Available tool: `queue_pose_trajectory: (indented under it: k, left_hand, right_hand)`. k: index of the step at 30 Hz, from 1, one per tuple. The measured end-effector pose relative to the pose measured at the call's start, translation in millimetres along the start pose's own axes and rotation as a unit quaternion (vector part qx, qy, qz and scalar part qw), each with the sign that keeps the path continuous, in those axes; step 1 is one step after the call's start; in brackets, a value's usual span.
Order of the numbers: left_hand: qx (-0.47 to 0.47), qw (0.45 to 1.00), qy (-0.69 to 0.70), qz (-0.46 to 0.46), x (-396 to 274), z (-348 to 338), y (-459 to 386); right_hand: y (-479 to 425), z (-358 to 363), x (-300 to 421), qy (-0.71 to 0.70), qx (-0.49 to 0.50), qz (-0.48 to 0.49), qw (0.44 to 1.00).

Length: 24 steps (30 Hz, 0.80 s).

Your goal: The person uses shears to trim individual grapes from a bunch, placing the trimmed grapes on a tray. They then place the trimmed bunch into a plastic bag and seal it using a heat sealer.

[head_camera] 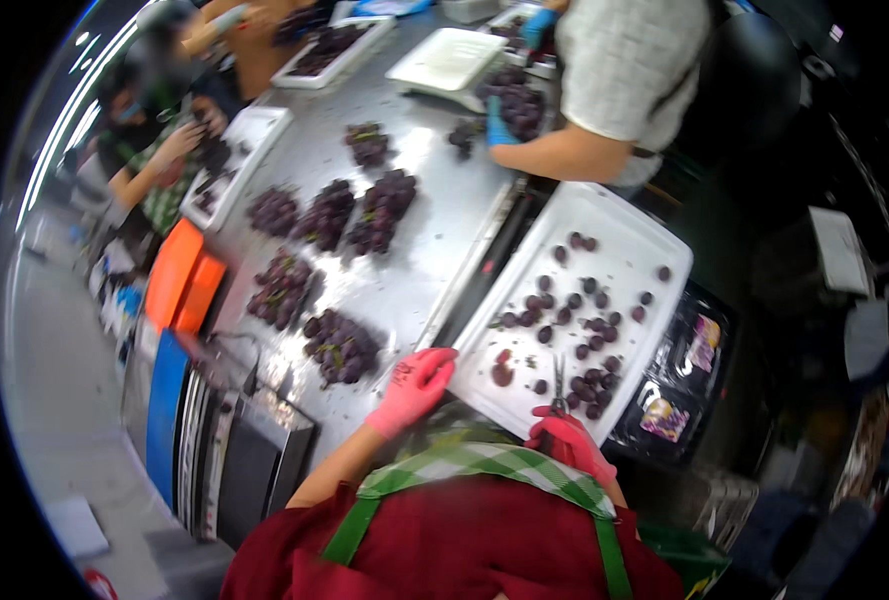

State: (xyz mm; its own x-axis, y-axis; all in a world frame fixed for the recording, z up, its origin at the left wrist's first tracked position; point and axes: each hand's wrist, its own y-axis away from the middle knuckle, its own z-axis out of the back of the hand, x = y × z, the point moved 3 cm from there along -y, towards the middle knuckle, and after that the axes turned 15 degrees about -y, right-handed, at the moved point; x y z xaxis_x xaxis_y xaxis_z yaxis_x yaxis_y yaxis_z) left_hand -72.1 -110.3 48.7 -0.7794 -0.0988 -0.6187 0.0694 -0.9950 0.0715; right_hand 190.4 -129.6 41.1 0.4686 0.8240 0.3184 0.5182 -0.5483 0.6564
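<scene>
My right hand (570,439), in a pink glove, holds small scissors (558,386) pointing up over the near edge of a white plastic tray (489,330). Loose dark grapes (564,315) and bits of stem lie scattered in that tray. My left hand (418,386), also pink-gloved, is at the tray's near left corner; whether its fingers grip the rim I cannot tell. A bunch of dark grapes (339,346) lies on the metal table (429,262) beyond it, left of the tray. Several more bunches (328,214) rest farther back on the metal.
A co-worker's blue-gloved hand (499,124) touches grapes beside a white scale (448,60). Other people handle grapes at upper left, near another white tray (253,135). Orange bins (181,277) stand at the table's left edge. Black clear-lidded packs (665,405) lie right of my tray.
</scene>
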Motion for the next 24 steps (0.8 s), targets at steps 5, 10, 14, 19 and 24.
queue_pose_trajectory:
  k: [5, 10, 14, 19, 24]
  left_hand:
    - [-0.053, 0.998, -0.013, 0.01, 8, -2, 44]
    - [-0.065, 0.996, -0.005, 0.053, 9, -6, 82]
    - [-0.099, 0.993, -0.009, 0.066, 19, 3, 106]
    - [-0.173, 0.981, -0.019, 0.082, 43, 21, 133]
    - [-0.235, 0.969, -0.019, 0.071, 73, 49, 150]
  right_hand:
    - [-9, -6, -10, 0.057, 0.047, 0.003, 0.997]
    - [-19, -15, -21, 0.13, 0.101, -0.061, 0.984]
    - [-29, -37, -39, 0.037, 0.089, -0.131, 0.987]
    - [-51, -70, -72, 0.026, 0.076, -0.166, 0.983]
    - [-75, -99, -79, 0.077, 0.098, -0.046, 0.991]
